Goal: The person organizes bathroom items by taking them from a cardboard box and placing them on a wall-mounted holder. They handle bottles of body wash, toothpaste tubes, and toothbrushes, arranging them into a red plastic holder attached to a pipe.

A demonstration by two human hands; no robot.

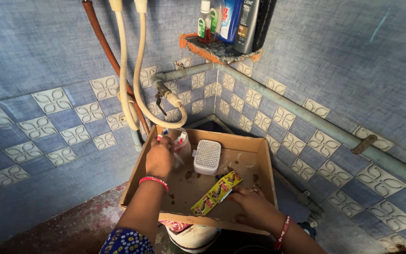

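A shallow brown tray [254, 149] sits in the corner of a blue tiled room. The left hand [160, 157] is curled around a small white bottle [182, 143] with a red tip at the back of the tray. The right hand [251, 203] lies low on the tray's front edge, fingers bent, touching the end of a yellow strip of packets [216, 193]. A white box [207, 156] with tiny holes stands between the hands. Behind are two pale hoses [132, 84], a tap [164, 91] and a shelf [212, 49] with bottles [233, 21].
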